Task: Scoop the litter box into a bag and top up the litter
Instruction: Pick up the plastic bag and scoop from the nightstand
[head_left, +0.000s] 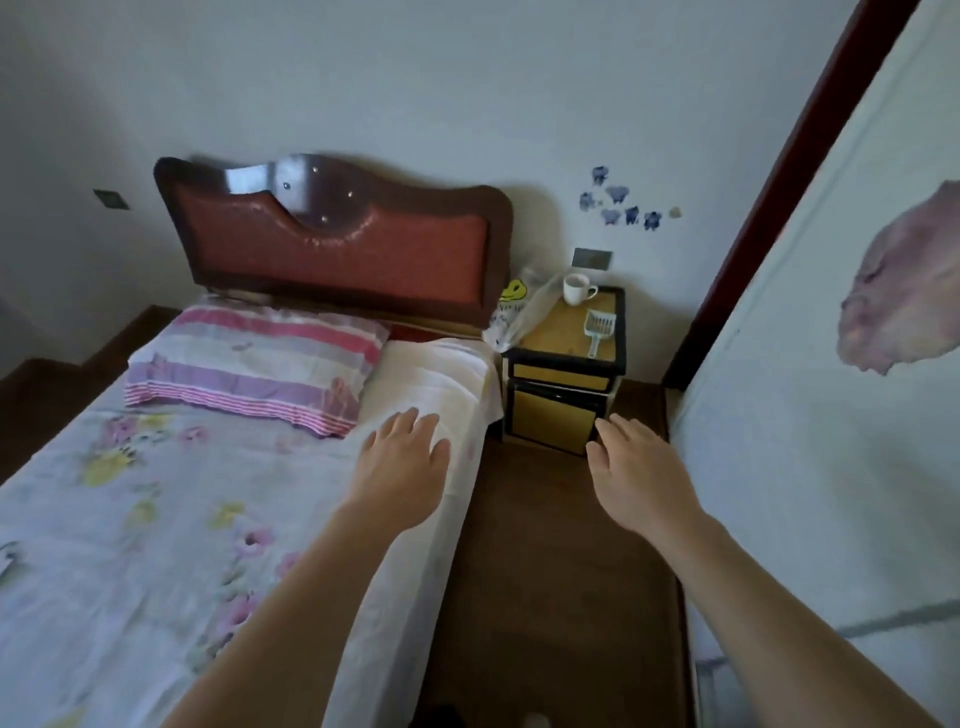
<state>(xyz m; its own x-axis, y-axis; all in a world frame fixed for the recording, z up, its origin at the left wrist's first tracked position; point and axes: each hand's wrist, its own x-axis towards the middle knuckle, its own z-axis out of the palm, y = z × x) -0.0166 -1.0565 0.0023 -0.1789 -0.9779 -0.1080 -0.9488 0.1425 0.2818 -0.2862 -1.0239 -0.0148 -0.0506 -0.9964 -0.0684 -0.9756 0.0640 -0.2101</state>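
Head view. Left hand (402, 467) is extended over the right edge of the bed (156, 493), fingers straight, grip apart, holding nothing; contact with the sheet cannot be determined. Right hand (636, 478) is over the floor (545, 571), near the front of the table (558, 332), fingers relaxed, grip apart, holding nothing. Scoop (598, 328) lies flat on the table's right side, handle toward the near edge. Bag (519, 312), clear plastic with yellow print, slumps at the table's left side beside the headboard (332, 244). White mug (577, 289) stands upright at the far edge. Striped pillow (254, 358) lies at the bed's far end.
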